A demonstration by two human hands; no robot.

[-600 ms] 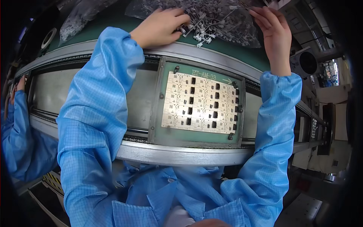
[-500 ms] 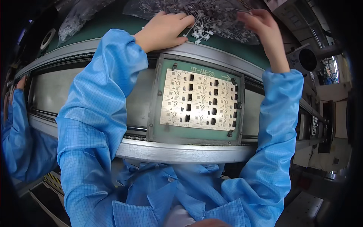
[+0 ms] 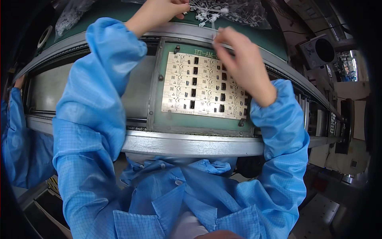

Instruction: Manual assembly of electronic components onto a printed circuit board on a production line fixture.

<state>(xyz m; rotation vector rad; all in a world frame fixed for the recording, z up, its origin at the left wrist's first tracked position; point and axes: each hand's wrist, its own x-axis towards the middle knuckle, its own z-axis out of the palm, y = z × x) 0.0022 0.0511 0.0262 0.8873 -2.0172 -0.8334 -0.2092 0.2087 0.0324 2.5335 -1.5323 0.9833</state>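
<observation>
Reaching hand: the left hand is stretched up to the pile of small white parts at the top, fingers curled onto them.
Right hand: the right hand hovers over the tan board, pinching one tiny white part in its fingertips.
Board: it lies flat in a green tray on the grey belt line.
Next person: a blue sleeve at the far left.
</observation>
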